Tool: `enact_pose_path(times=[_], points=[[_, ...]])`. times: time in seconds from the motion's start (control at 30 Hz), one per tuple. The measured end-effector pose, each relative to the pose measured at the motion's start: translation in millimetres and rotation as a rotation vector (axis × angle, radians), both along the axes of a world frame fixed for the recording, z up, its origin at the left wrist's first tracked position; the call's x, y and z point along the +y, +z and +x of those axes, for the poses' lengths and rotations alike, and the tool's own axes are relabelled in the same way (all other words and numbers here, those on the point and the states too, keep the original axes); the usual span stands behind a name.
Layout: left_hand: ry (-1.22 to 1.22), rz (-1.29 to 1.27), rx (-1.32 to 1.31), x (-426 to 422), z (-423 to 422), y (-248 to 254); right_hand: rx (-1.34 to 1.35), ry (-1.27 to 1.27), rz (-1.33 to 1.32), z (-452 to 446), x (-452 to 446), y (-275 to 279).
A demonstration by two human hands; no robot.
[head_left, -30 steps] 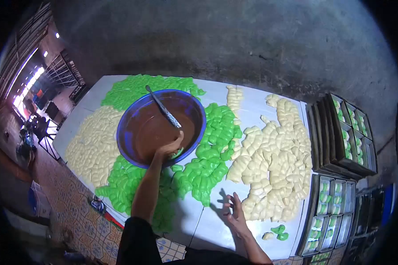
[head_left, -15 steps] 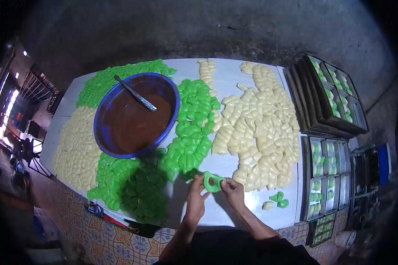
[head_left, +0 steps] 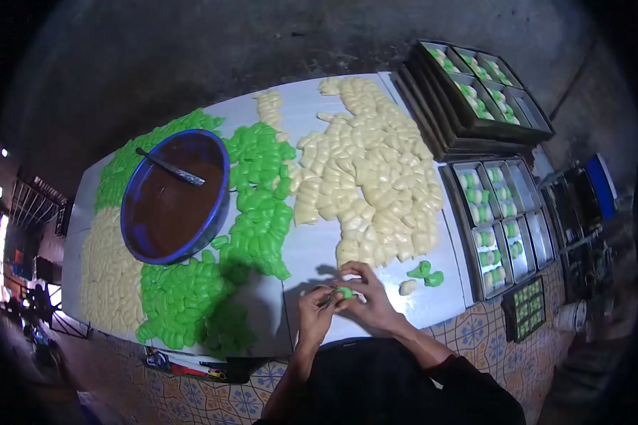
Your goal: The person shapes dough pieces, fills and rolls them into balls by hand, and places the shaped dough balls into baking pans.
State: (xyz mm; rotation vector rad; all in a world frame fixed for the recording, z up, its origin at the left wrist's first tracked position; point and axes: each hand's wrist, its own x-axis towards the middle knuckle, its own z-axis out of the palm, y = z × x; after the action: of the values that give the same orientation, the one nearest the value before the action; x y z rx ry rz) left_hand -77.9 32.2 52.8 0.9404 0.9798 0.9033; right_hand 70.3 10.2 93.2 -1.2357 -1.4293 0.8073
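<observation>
Near the front edge of the table, my left hand (head_left: 315, 315) and my right hand (head_left: 371, 301) meet around a small green dough piece (head_left: 344, 292). The fingers of both hands close on it, and they cover most of it. To the right of my right hand lie loose green dough pieces (head_left: 426, 273) and one small cream dough piece (head_left: 407, 287). Beyond my hands spreads a wide bed of cream dough pieces (head_left: 383, 177). Green dough pieces (head_left: 252, 227) lie to the left, partly in my shadow.
A blue basin (head_left: 224, 159) of brown filling (head_left: 164, 212) stands at the left, with a spoon (head_left: 171, 168) in it. Along the right side are stacked trays (head_left: 432, 120) and a divided tray (head_left: 468, 234) with green and white pieces. A smaller filled tray (head_left: 524, 308) sits lower.
The green dough, stretched out flat with a brown spot in its middle before, is now gathered small between my fingers. My hands have come closer together. The whole view has shifted and turned.
</observation>
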Motion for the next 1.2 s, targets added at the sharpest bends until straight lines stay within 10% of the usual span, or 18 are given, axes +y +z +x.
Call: enact_pose_path(times=[0.1, 0.3, 0.43, 0.57, 0.87, 1.07, 1.2], points=[[0.054, -0.221, -0.066, -8, 11, 1, -0.094, 0.118, -0.164, 20, -15, -22], [-0.161, 0.212, 0.175, -24, 19, -20, -0.109, -0.013, -0.335, 27, -30, -27], [-0.214, 0.055, -0.186, -28, 13, -6, 0.67, 0.443, -0.851, 42, -40, -30], [0.092, 0.203, -0.042, -18, 12, 3, -0.006, 0.035, -0.339, 44, -20, -41], [0.209, 0.042, 0.067, -11, -18, -31, -0.316, 0.138, -0.39, 43, -21, -78], [0.269, 0.074, 0.064, -19, -18, -26, -0.922, -0.482, -0.242, 81, -58, -51], [0.075, 0.173, 0.147, -16, -12, -39, -0.383, -0.41, -0.362, 84, -66, -98]])
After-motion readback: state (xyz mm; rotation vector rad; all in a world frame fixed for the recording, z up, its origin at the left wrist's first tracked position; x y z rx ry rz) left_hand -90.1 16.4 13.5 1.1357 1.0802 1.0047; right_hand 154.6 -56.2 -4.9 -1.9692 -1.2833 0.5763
